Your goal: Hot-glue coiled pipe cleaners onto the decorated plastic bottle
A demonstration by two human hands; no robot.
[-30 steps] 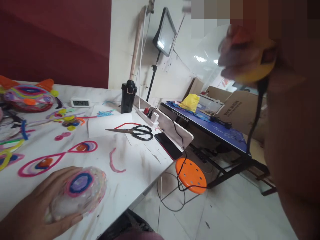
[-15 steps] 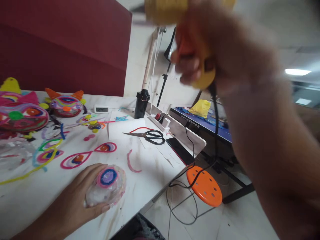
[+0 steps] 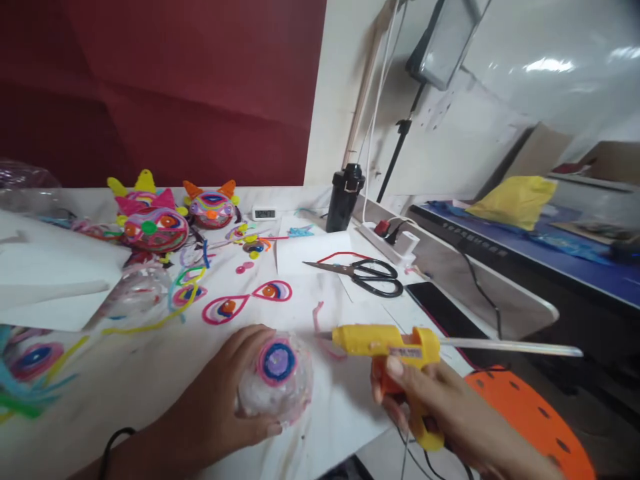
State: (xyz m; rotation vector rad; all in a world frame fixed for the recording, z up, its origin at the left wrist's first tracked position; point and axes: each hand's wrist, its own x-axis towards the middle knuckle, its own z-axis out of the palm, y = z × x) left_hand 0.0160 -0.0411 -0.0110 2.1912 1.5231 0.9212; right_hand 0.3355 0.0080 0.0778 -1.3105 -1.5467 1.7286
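The left hand [image 3: 225, 393] has its fingers curled around the clear ball [image 3: 260, 401] over the desk [image 3: 165, 360], apparently to steady it, ringed disc [image 3: 279, 363] exposed, while the right hand [image 3: 425, 393] has fingers wrapped around the glue gun [image 3: 370, 341].

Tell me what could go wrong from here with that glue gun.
If the yellow glue gun is hot, its nozzle, pointing toward the translucent ball, might burn the left hand holding that ball.
Glue could drip onto the pink strip, which shows right by the nozzle.
The long glue stick jutting behind the right hand's grip might catch the dark phone if swung low.
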